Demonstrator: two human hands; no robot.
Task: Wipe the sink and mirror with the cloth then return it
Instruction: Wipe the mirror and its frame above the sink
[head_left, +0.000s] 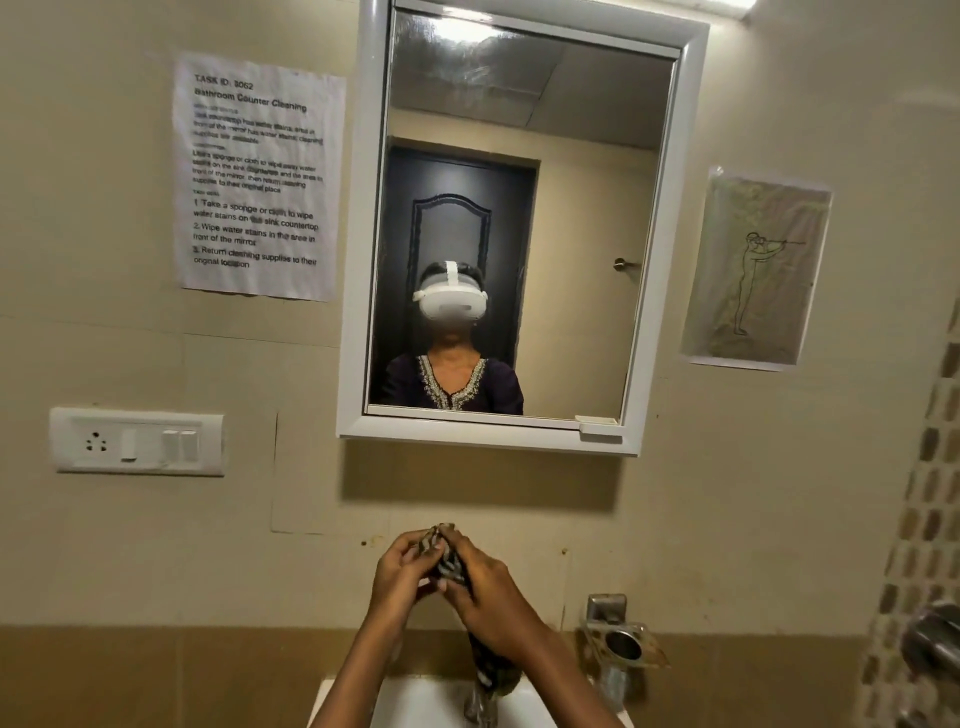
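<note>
A dark patterned cloth (448, 555) is bunched between both of my hands, above the white sink (415, 701) at the bottom edge. My left hand (402, 574) grips its upper left side and my right hand (480, 587) wraps it from the right. The cloth's lower end (485, 675) hangs down over the basin. The white-framed mirror (571, 208) hangs on the wall above, apart from my hands.
A metal holder (621, 642) is fixed to the wall right of the sink. A switch plate (137, 441) sits on the left wall, with a printed task sheet (257, 176) above it. A drawing (758, 270) hangs right of the mirror. A metal fitting (935, 644) juts out at far right.
</note>
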